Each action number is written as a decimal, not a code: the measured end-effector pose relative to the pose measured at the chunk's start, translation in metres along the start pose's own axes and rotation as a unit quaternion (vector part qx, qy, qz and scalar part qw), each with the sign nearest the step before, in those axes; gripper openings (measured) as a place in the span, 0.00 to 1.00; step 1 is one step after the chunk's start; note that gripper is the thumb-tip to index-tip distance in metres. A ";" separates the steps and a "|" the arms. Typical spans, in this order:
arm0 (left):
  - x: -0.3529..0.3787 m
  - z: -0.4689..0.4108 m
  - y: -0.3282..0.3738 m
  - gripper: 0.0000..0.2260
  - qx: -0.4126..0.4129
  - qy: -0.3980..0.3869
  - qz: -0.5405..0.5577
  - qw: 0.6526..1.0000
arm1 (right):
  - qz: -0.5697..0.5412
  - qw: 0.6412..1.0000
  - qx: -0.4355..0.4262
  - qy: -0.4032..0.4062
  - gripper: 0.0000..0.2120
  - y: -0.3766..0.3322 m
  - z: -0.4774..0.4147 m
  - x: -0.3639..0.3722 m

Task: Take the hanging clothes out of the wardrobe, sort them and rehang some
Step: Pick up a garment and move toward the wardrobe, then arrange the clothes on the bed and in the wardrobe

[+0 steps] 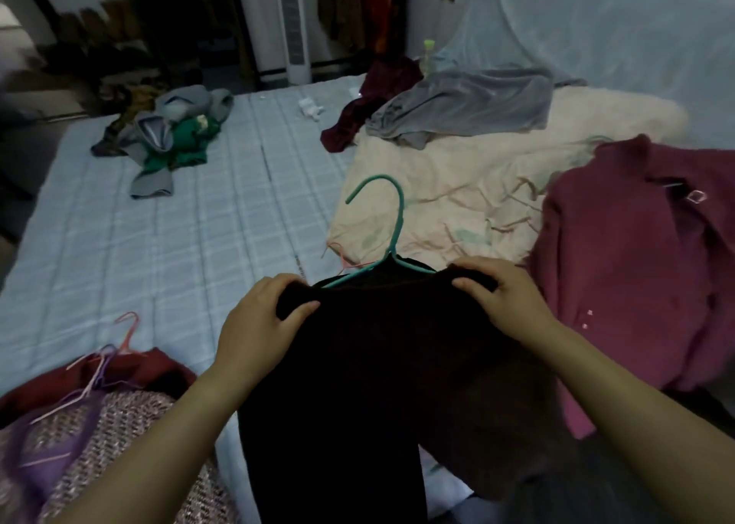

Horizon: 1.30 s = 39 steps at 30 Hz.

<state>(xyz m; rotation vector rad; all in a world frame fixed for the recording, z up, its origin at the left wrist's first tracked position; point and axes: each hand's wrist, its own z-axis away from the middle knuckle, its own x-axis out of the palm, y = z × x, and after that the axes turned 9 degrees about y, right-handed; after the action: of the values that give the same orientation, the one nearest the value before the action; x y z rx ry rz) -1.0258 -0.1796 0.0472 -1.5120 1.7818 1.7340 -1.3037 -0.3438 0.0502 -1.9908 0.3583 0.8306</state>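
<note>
Sweater, dark knit, hangs on a teal hanger that you hold up over the near edge of the bed, btwn a magenta coat on your right and a pink knit pile on your left. Your left hand clenches one shoulder, thumb in front, fingers curled over the top. Your right hand grasps the other shoulder the same way. Hanger arms are prob. under your fingers, but that's hidden. Expect it soft, floppy and a bit heavy for a top. It'll likely sag and stretch if you let it dangle from one corner, so take it at both shoulders or by the hanger neck below the hook. Knit should cling to the wire, not slip. Hanger looks thin, may flex. To strip it, pinch the neckline and work one arm out at a time. No brand, tag or writing readable anywhere; too dim and blurry.
</note>
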 end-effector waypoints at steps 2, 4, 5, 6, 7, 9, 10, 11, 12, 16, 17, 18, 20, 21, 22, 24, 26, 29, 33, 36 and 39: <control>0.021 -0.020 -0.017 0.12 -0.026 -0.016 -0.041 0.999 | 0.003 0.999 -0.009 -0.037 0.11 0.019 -0.029 0.027; 0.042 -0.035 -0.032 0.15 -0.062 -0.037 -0.086 0.994 | 0.004 0.997 -0.020 -0.078 0.11 0.038 -0.057 0.055; 0.052 -0.041 -0.038 0.15 -0.081 -0.049 -0.102 0.990 | 0.012 0.995 -0.024 -0.100 0.12 0.047 -0.070 0.069; 0.062 -0.044 -0.044 0.17 -0.100 -0.061 -0.114 0.987 | 0.029 0.992 -0.029 -0.123 0.13 0.057 -0.081 0.083; 0.071 -0.046 -0.049 0.18 -0.120 -0.075 -0.126 0.982 | 0.055 0.986 -0.039 -0.153 0.15 0.069 -0.089 0.097; 0.088 -0.045 -0.059 0.21 -0.155 -0.115 -0.159 0.968 | 0.131 0.959 -0.077 -0.238 0.20 0.089 -0.099 0.125; 0.095 -0.043 -0.063 0.22 -0.169 -0.134 -0.176 0.961 | 0.160 0.943 -0.095 -0.276 0.22 0.097 -0.101 0.138; 0.101 -0.040 -0.066 0.23 -0.179 -0.148 -0.190 0.954 | 0.173 0.932 -0.102 -0.302 0.24 0.101 -0.102 0.150; 0.104 -0.036 -0.069 0.23 -0.187 -0.155 -0.199 0.949 | 0.173 0.927 -0.101 -0.318 0.26 0.102 -0.102 0.161; 0.101 -0.016 -0.086 0.23 -0.212 -0.137 -0.201 0.947 | 0.124 0.915 -0.122 -0.365 0.29 0.070 -0.085 0.198; 0.097 -0.010 -0.091 0.25 -0.220 -0.126 -0.198 0.947 | 0.108 0.911 -0.134 -0.374 0.28 0.058 -0.078 0.206; 0.092 -0.003 -0.096 0.28 -0.230 -0.115 -0.195 0.946 | 0.092 0.908 -0.141 -0.384 0.28 0.045 -0.071 0.215; 0.080 0.010 -0.109 0.34 -0.254 -0.091 -0.182 0.945 | 0.060 0.901 -0.153 -0.402 0.28 0.015 -0.057 0.232; 0.072 0.018 -0.116 0.35 -0.269 -0.078 -0.173 0.944 | 0.046 0.898 -0.161 -0.406 0.28 -0.002 -0.051 0.241; 0.064 0.025 -0.123 0.34 -0.282 -0.063 -0.164 0.943 | 0.034 0.897 -0.170 -0.408 0.27 -0.018 -0.044 0.251; 0.045 0.044 -0.141 0.33 -0.302 -0.033 -0.154 0.940 | 0.012 0.891 -0.184 -0.414 0.27 -0.052 -0.028 0.272; 0.021 0.067 -0.166 0.31 -0.321 -0.018 -0.155 0.934 | -0.016 0.887 -0.188 -0.421 0.27 -0.086 -0.009 0.296; -0.018 0.100 -0.223 0.30 -0.321 -0.034 -0.165 0.932 | -0.040 0.879 -0.193 -0.433 0.33 -0.132 0.025 0.345; -0.069 0.129 -0.325 0.27 -0.311 -0.069 -0.162 0.934 | -0.039 0.878 -0.148 -0.454 0.31 -0.182 0.062 0.421; -0.105 0.136 -0.414 0.28 -0.309 -0.100 -0.159 0.932 | -0.012 0.877 -0.100 -0.469 0.24 -0.207 0.080 0.483; -0.132 0.138 -0.492 0.23 -0.301 -0.107 -0.182 0.930 | 0.002 0.880 -0.064 -0.470 0.26 -0.219 0.090 0.545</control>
<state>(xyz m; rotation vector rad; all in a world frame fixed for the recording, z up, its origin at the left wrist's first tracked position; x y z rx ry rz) -0.6565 0.1157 -0.1870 -1.6387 0.8196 2.2371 -0.8236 -0.1104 -0.2101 -1.4603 -0.2712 1.7224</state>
